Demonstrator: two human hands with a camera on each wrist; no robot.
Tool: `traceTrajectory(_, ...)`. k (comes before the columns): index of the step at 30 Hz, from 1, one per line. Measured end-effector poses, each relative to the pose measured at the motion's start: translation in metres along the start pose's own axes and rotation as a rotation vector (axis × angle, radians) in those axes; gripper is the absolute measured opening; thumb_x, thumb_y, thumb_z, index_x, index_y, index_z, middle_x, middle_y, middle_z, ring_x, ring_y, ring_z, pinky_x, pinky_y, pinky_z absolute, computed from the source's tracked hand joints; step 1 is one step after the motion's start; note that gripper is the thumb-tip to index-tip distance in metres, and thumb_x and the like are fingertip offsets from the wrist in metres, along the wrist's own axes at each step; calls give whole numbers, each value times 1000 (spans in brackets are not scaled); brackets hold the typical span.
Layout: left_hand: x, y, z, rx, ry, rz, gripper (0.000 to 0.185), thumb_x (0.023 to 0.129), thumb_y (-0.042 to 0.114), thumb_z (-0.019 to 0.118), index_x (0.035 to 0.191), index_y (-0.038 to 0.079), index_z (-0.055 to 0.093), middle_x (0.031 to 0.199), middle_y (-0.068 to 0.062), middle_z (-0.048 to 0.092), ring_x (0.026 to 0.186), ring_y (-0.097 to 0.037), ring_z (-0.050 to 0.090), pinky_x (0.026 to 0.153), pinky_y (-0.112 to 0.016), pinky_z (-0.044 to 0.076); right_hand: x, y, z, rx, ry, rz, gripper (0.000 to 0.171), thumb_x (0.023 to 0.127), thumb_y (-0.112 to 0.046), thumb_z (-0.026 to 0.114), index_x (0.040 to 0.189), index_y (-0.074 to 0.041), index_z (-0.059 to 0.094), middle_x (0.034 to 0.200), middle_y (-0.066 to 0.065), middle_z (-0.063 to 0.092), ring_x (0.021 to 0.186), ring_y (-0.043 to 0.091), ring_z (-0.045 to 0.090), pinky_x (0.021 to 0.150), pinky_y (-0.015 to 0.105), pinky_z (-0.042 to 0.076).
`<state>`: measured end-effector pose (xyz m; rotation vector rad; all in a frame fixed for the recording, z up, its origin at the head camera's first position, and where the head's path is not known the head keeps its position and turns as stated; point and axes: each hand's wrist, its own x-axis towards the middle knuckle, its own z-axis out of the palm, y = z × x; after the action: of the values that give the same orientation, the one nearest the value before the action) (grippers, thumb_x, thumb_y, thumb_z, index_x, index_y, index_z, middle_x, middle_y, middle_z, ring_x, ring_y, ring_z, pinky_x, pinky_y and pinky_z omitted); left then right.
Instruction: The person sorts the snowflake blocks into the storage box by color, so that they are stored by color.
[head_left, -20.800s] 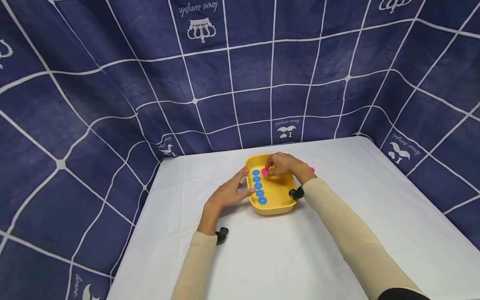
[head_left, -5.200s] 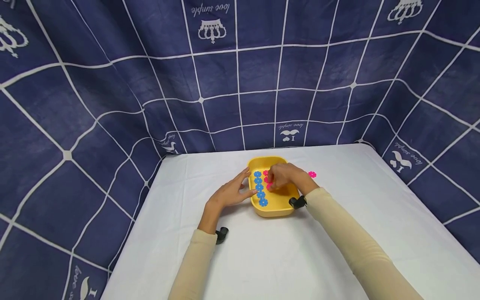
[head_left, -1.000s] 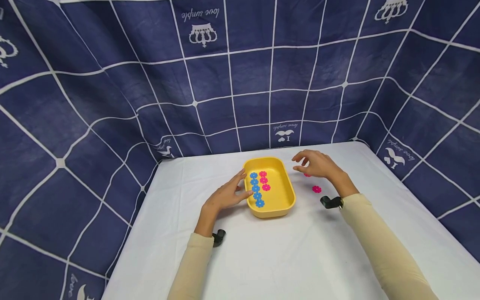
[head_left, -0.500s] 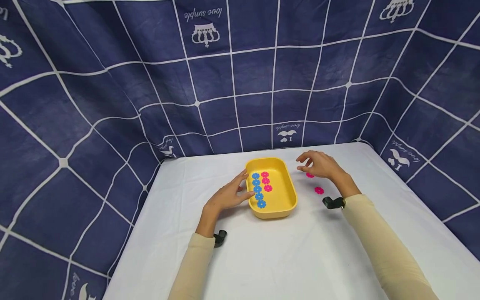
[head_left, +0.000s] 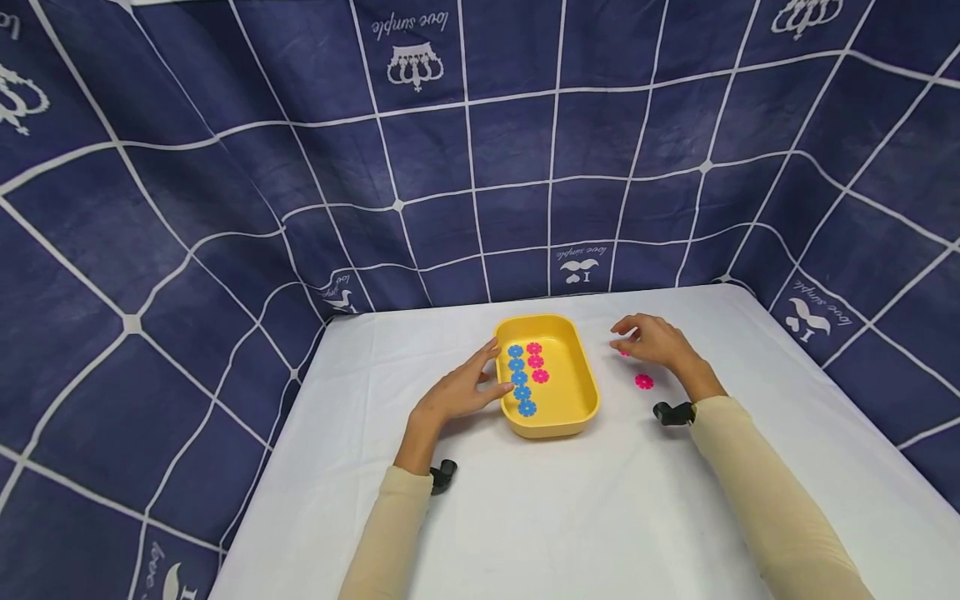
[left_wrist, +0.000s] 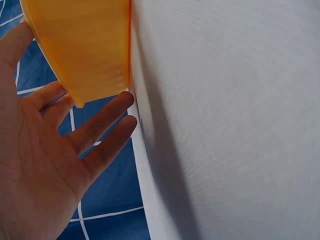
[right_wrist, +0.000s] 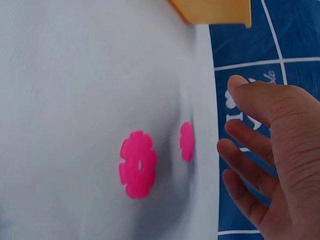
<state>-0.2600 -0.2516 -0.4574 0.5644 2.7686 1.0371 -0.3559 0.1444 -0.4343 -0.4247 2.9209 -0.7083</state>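
the left hand [head_left: 457, 392] rests with straight fingers against the yellow tray [head_left: 577, 400]. the right hand [head_left: 656, 342] hovers, fingers loosely spread and holding nothing, over two pink flower pieces [right_wrist: 138, 164] on the white table [head_left: 562, 500].

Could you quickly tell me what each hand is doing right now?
Left hand: open, resting against the yellow tray.
Right hand: open, holding nothing, above a pink flower piece.

A yellow tray [head_left: 577, 392], rectangular with round corners, sits flat on the table. Inside, along its 9 o'clock wall, five blue flower discs [head_left: 520, 378] lie flat in one line, and three pink flower discs [head_left: 536, 362] lie just beside them. Two more pink flower pieces lie flat on the cloth at 3 o'clock from the tray: the nearer one [head_left: 643, 382], and the farther one [right_wrist: 186, 141].
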Motion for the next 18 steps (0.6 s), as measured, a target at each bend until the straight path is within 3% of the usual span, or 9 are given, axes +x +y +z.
traceTrajectory(18, -1, -1, -1, -12, -3, 22, 88, 92, 64, 61, 162, 25, 24, 167, 17, 17, 127, -16, 60, 110, -51, 43, -2, 20, 11, 5, -45, 110, 48, 88, -35, 78, 127, -9, 68, 120, 16, 65, 107, 34, 56, 94, 56, 51)
